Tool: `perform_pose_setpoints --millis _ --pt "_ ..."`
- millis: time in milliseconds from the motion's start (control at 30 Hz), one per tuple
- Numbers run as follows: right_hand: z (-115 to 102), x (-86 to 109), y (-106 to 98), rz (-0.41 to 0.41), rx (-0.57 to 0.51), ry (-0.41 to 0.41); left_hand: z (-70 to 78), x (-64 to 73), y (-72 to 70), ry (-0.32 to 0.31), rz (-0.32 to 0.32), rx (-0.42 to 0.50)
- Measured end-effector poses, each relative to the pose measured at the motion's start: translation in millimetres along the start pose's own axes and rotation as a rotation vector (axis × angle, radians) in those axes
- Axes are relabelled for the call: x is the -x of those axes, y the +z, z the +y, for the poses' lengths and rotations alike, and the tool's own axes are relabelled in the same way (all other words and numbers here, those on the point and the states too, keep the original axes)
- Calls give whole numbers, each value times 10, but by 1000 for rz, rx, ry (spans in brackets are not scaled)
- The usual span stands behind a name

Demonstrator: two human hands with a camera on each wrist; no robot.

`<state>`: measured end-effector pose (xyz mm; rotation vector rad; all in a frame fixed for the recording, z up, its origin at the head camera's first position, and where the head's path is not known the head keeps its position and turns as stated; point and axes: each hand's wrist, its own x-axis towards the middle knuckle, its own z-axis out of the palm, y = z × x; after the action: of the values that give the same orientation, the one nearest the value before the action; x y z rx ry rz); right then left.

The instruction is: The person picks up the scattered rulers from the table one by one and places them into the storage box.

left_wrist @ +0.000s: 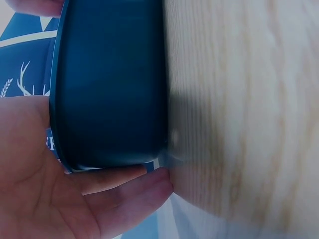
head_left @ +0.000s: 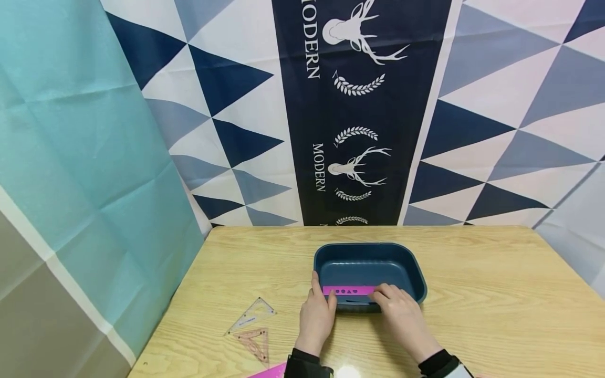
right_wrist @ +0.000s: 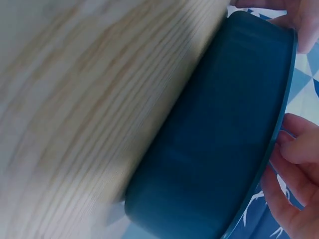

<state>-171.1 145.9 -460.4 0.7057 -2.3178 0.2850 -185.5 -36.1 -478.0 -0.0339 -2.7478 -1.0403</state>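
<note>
A dark blue plastic basin (head_left: pixel 373 270) sits on the wooden table, its long front side towards me. Inside, along the front wall, lies a pink stencil ruler (head_left: pixel 348 290) with small shape cutouts. My left hand (head_left: pixel 316 318) holds the basin's front left corner, thumb over the rim and fingers along the left side. The fingers of my right hand (head_left: pixel 404 320) reach over the front rim and pinch the ruler's right end. From the right wrist, those fingers show curled behind the basin wall (right_wrist: pixel 209 124), which hides the ruler in both wrist views.
A clear set square (head_left: pixel 252 316) and a pinkish set square (head_left: pixel 257 342) lie left of the basin. At the bottom edge shows part of a flat pink piece (head_left: pixel 271 371). A patterned curtain (head_left: pixel 236 131) hangs behind the table (head_left: pixel 496 294).
</note>
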Motion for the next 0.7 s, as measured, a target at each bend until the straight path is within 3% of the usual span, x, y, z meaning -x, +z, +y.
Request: perform_pose_setpoints --millis 200,467,700 --pt "29 96 -87 12 -17 18 -27 36 -27 5 -7 12" --pt "131 289 -285 -40 12 77 -66 43 -15 26 9 -1" --pt "208 488 -374 23 25 58 -97 68 -4 40 20 -4"
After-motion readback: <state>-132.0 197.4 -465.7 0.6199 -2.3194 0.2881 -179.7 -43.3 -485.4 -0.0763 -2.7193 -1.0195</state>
